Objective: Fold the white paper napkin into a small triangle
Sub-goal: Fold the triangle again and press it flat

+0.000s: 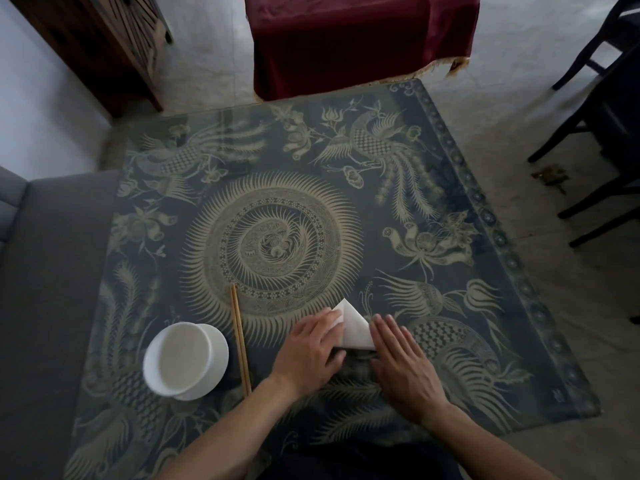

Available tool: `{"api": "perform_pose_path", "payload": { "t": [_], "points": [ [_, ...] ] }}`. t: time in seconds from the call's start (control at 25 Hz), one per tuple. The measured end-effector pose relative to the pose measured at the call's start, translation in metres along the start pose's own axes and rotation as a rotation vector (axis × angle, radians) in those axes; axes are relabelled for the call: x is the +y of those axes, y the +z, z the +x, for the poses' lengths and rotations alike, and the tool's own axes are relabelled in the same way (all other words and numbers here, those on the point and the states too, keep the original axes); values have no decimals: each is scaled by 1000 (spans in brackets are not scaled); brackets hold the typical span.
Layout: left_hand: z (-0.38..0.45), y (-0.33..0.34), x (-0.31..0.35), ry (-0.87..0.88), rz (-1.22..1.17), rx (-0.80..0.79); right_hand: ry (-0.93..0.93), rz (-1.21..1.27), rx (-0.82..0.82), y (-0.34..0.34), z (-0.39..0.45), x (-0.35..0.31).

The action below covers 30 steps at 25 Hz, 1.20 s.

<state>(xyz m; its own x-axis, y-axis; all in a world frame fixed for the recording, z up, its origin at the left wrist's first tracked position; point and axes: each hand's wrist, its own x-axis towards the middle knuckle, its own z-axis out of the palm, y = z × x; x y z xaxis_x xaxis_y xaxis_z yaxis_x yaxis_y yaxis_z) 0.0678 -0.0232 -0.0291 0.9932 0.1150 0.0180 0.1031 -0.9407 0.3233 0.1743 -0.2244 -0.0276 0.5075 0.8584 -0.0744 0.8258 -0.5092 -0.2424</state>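
Note:
The white paper napkin [355, 329] lies folded in a triangle shape on the patterned table [277, 188], its tip pointing away from me. My left hand [311, 351] rests flat over the napkin's left part, fingers pressing on it. My right hand [401, 365] lies flat with fingers together along the napkin's right edge, touching it. The lower corners of the napkin are hidden under both hands.
A white bowl [185, 362] stands at the near left of the table. A pair of wooden chopsticks [240, 339] lies between bowl and napkin. A grey sofa [48, 289] borders the left, a dark red draped seat [360, 43] is beyond, dark chairs [602, 109] at right.

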Motion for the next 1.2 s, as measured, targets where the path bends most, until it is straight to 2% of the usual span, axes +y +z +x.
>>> {"api": "perform_pose_path", "payload": {
  "t": [0.2, 0.36, 0.6, 0.96, 1.2],
  "points": [
    [-14, 9, 0, -3, 127, -274, -74, -73, -146, 7, 26, -27],
    [-18, 11, -5, -12, 176, -339, -94, -112, -201, 8, 29, -20],
    [-28, 16, -8, -44, 162, -286, -83, -72, -207, 13, 26, -16],
    [-68, 15, -10, -203, 151, -249, 37, -73, -183, 12, -15, 1],
    [-39, 6, -9, -144, 129, -269, 12, -64, -227, 1, 12, -13]
  ]
}}
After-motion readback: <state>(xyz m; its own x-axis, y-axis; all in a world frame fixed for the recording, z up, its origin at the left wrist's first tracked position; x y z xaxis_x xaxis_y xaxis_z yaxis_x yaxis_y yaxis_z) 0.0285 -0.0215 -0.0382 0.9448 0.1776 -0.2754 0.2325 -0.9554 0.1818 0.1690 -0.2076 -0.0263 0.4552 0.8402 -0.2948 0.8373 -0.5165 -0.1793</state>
